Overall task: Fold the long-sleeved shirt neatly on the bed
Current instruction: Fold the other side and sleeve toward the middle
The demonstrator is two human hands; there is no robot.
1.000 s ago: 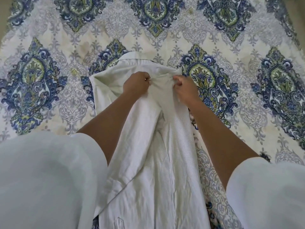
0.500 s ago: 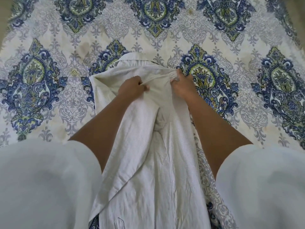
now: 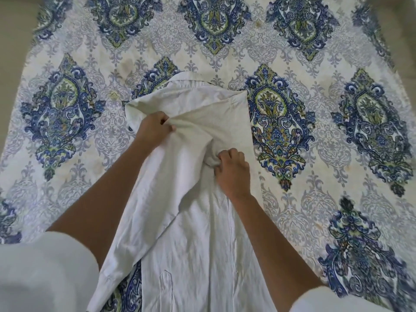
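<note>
A white long-sleeved shirt [image 3: 193, 233] lies lengthwise on the bed, collar at the far end and its lower part running off the bottom of the view. My left hand [image 3: 155, 129] pinches a fold of the shirt's cloth near the shoulder area. Lower and to the right, my right hand [image 3: 233, 170] grips a bunched ridge of cloth at the shirt's middle. A sleeve with a cuff placket lies along the shirt's near left side.
The bed is covered by a cream sheet [image 3: 315, 181] with blue and green ornamental medallions. Bare sheet extends to the left, right and far side of the shirt. My white sleeves fill the bottom corners.
My right hand has slid down from the top of the shirt toward me and taken a bunch of cloth at the middle. My left hand has stayed near the shoulder, still pinching cloth.
</note>
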